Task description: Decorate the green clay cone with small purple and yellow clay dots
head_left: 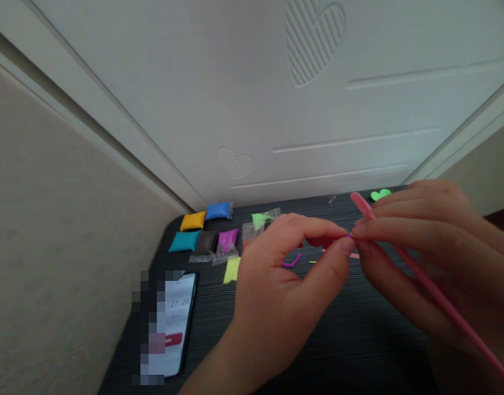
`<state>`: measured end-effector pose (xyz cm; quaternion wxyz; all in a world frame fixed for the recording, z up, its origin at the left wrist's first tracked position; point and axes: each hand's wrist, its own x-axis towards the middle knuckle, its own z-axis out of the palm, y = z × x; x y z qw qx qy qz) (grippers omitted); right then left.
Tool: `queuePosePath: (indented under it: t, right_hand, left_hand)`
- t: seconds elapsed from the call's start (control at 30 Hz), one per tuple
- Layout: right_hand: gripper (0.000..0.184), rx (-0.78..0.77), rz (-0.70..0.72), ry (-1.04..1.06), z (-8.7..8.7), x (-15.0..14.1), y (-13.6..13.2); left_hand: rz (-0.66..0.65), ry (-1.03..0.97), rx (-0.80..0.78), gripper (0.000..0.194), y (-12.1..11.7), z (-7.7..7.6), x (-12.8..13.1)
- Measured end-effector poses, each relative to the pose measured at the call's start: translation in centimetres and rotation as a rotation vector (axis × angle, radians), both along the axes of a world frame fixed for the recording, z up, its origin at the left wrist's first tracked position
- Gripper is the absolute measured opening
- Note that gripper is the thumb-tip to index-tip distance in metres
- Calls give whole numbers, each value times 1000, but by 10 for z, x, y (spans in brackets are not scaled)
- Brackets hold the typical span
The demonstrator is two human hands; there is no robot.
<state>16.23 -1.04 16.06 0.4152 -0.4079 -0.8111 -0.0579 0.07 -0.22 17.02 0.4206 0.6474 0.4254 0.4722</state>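
Note:
My left hand [289, 269] is closed in a pinch, thumb against forefinger, on a tiny purple piece of modelling clay [351, 236]. The fingertips of my right hand [425, 247] meet it there, with a speck of yellow at the same spot. Through the fingers of my right hand runs a long pink modelling tool [439, 299], its rounded flat end pointing up and away. Behind my hands a bent purple clay strip [292, 262], a short yellow strip [313, 261] and a pink strip [354, 255] lie on the dark table, partly covered.
Packets of clay, including yellow [193, 221], blue [219, 210], teal [185, 241], black [205, 243] and purple [227, 241], lie at the back left. A phone [182, 318] rests near the left edge. A green heart-like shape [380, 195] sits by the white panel [186, 99].

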Motion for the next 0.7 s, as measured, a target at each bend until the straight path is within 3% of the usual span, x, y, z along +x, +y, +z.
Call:
queuePosePath:
  t: [0.4,0.7]
  right_hand:
    - [30,9,20,-7,-1,0,2]
    - [24,20,29,-21,-2,1,4]
  left_hand:
    - [-1,52,58,7,-1,-6,-1]
    - [16,120,67,5,0,-4,-1]
